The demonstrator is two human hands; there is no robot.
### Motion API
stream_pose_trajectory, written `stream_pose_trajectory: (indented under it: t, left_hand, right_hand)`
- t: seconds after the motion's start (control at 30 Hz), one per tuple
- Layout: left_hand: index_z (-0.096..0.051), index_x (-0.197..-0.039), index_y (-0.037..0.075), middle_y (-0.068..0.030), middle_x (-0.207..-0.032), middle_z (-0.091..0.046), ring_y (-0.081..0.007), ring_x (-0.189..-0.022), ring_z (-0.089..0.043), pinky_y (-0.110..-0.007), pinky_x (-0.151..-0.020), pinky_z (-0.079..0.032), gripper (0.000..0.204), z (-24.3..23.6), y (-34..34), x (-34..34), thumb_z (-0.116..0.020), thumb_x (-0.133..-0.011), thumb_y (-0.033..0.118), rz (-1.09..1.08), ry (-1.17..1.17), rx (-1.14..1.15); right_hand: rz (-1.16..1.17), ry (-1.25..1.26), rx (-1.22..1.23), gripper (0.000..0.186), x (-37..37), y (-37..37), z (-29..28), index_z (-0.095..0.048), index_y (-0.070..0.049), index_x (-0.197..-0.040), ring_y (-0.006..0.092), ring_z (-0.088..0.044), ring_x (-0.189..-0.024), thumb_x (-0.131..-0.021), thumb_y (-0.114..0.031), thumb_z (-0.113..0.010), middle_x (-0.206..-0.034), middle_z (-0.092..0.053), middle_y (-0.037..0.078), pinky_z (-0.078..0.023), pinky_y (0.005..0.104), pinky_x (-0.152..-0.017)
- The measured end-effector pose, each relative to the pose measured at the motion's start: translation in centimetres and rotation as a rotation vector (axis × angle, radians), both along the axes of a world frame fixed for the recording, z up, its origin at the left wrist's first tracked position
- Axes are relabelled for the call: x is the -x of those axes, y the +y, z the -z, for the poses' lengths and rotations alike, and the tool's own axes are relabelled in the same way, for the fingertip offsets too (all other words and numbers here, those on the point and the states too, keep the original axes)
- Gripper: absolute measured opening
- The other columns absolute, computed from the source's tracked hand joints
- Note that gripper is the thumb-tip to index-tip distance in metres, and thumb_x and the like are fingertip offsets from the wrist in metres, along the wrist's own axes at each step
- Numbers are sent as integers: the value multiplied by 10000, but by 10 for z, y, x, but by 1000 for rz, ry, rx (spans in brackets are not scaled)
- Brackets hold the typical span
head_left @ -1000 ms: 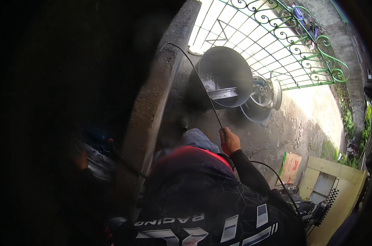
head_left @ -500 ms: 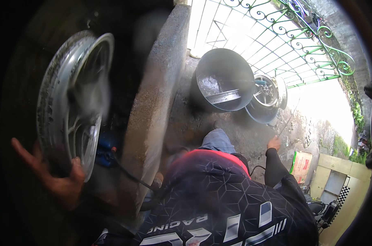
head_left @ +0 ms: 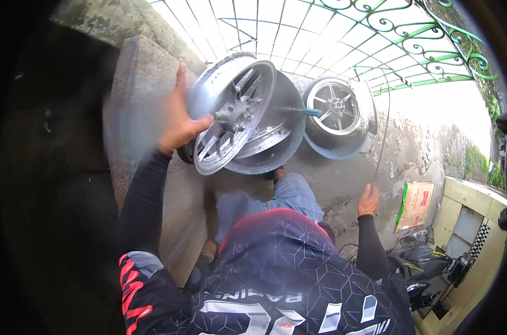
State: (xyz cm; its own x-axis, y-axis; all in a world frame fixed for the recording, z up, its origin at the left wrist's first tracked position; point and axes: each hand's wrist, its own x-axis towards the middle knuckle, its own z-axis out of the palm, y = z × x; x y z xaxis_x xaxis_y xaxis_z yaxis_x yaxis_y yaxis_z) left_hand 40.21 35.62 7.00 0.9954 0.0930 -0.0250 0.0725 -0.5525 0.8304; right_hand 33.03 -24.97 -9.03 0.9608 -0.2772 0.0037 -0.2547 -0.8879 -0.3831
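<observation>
A silver spoked motorcycle wheel rim (head_left: 239, 114) is held up and tilted over a large dark round tub (head_left: 287, 92). My left hand (head_left: 181, 123) grips its left side, thumb on the front and one finger stretched up along the edge; the remaining fingers are hidden behind it. Inside the tub rests another silver rim (head_left: 267, 139). Out to the right, my right hand (head_left: 368, 200) is closed round the lower end of a long thin cord or rod (head_left: 387, 111), whose kind is unclear. A brush with a blue-green handle (head_left: 313, 112) lies across the tub's right edge.
Right of the tub, a spoked wheel (head_left: 336, 106) sits on a second tub (head_left: 343, 153). A low concrete wall (head_left: 147, 72) runs along my left. Green scrolled metalwork (head_left: 398, 50) borders the far side. A flattened carton (head_left: 415, 205) and a parked motorcycle (head_left: 426, 268) are at right.
My left hand has carried the wheel rim from the dark area beyond the low wall, rightward to above the tub. The right hand keeps the thin cord or rod, now reaching higher.
</observation>
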Motion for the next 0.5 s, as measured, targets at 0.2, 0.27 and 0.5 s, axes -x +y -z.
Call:
stream_pose_trajectory:
  t: [0.2, 0.27, 0.5]
  left_hand:
    - [-9, -1597, 88, -271, -1554, -320, -336, -1416, -385, -364, -1147, -339, 1140, 140, -33, -79, -730, -714, 135, -46, 146, -142]
    - [-37, -1597, 89, -271, -1556, -323, -338, -1435, -368, -357, -1163, -313, 1132, 174, -34, -84, -738, -712, 158, -102, 113, -42]
    - [-41, -1603, 217, -220, -1477, -449, -396, -1273, -532, -400, -1050, -458, 1167, 251, -40, -87, -786, -706, 183, 28, 417, -262]
  right_hand:
    - [-38, 239, -77, 259, -14, -2, -25, -595, -25, -1039, 427, -632, -815, -1017, -274, -529, -886, -650, 233, -477, 470, -697]
    - [-12, 295, -86, 248, -11, 6, -24, -598, -31, -1035, 420, -632, -791, -1019, -269, -527, -866, -650, 221, -475, 467, -680]
    - [58, 365, -199, 227, 12, 58, -14, -613, -23, -1034, 395, -642, -789, -1017, -232, -527, -862, -655, 205, -484, 444, -685]
